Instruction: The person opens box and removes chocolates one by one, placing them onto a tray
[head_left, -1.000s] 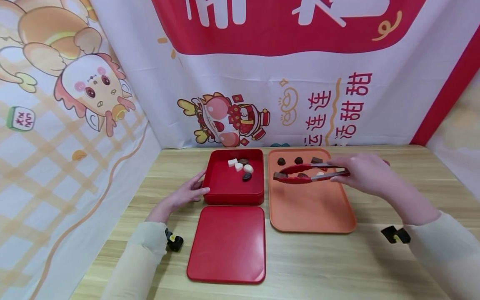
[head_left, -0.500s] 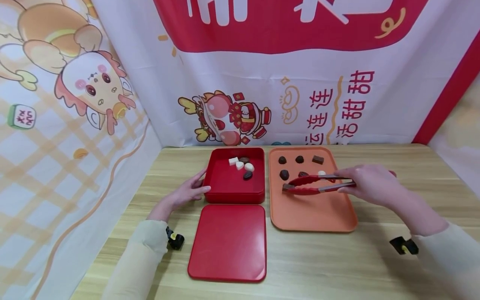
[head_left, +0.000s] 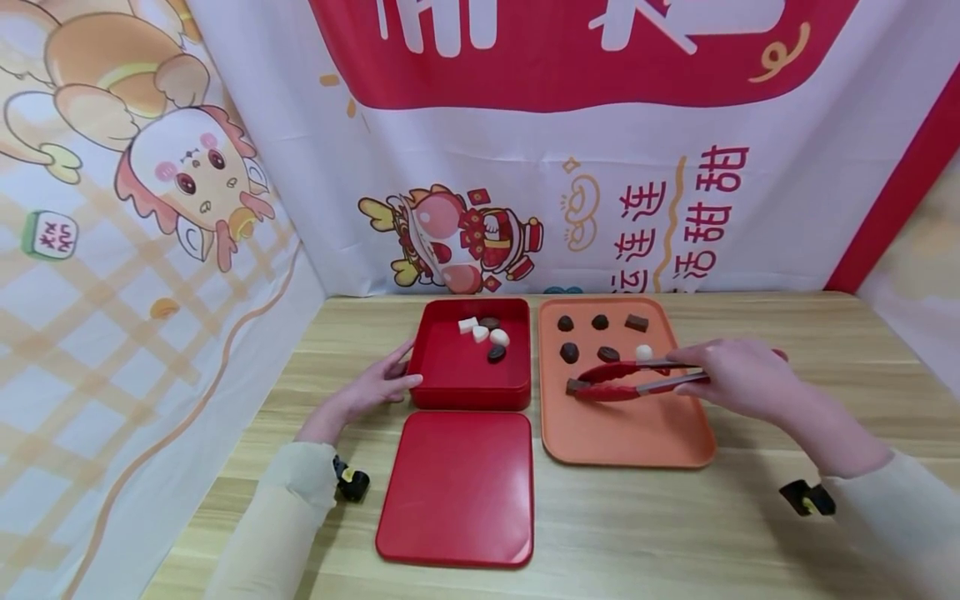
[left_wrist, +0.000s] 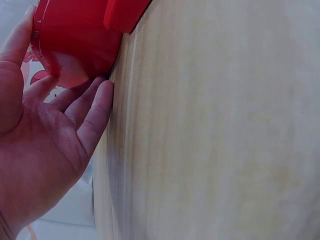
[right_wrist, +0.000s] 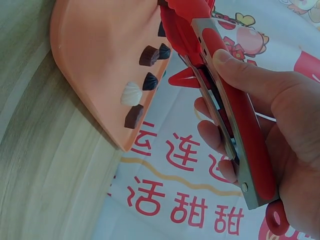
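Observation:
My right hand (head_left: 731, 375) grips red-and-metal tongs (right_wrist: 242, 130), their red tips around a small dark brown chocolate (head_left: 576, 387) low over the orange tray (head_left: 630, 433). Whether that chocolate touches the tray I cannot tell. Behind the tips stand two rows of chocolates, among them a dark round one (head_left: 569, 352), a brown block (head_left: 637, 322) and a white shell-like one (right_wrist: 131, 94). My left hand (head_left: 378, 385) rests against the left side of an open red box (head_left: 468, 397), fingers extended along its wall. Inside lie several white and dark chocolates, such as a white one (head_left: 499, 337).
A flat red lid (head_left: 455, 492) lies just in front of the box on the wooden table (head_left: 637, 533). A printed cloth (head_left: 480, 150) hangs behind the table, and another patterned cloth (head_left: 150, 350) borders it on the left.
The tongs have moved from the second row towards the tray's front and slightly right, bringing the dark chocolate along. My left hand stays at the box.

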